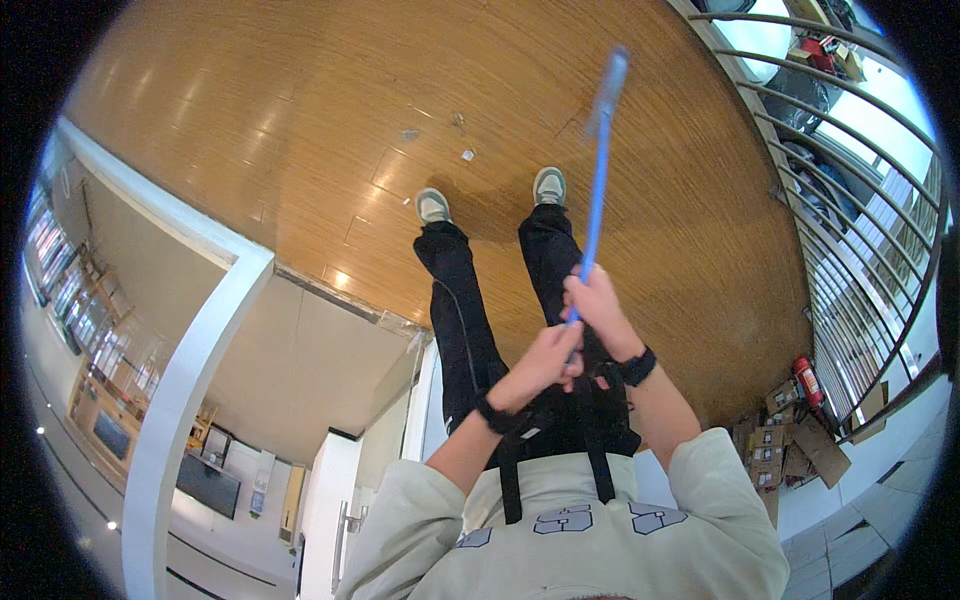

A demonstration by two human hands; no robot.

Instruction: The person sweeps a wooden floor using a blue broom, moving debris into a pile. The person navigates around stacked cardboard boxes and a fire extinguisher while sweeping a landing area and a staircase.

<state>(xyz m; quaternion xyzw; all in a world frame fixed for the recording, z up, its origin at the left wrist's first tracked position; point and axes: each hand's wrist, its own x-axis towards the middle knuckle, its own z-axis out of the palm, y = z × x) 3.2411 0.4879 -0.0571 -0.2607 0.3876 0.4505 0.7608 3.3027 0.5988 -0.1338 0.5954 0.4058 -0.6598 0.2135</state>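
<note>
Both my hands grip the blue handle of a long broom (597,200), one hand above the other along the shaft. My left hand (545,362) is closed round the near end, in front of my waist. Farther up, my right hand (600,305) is wrapped round the same handle. The broom slants away and slightly right over the wooden floor (700,230). Its narrow bluish-grey head (608,90) is blurred, so the bristles are hard to make out. Small scraps (468,155) lie on the floor, left of the broom and beyond my shoes (549,187).
A curved metal railing (850,185) runs along the right side. At lower right stand a red fire extinguisher (808,382) and stacked cardboard boxes (768,445). To the left are a white pillar or frame (195,400) and a white door with a handle (342,540).
</note>
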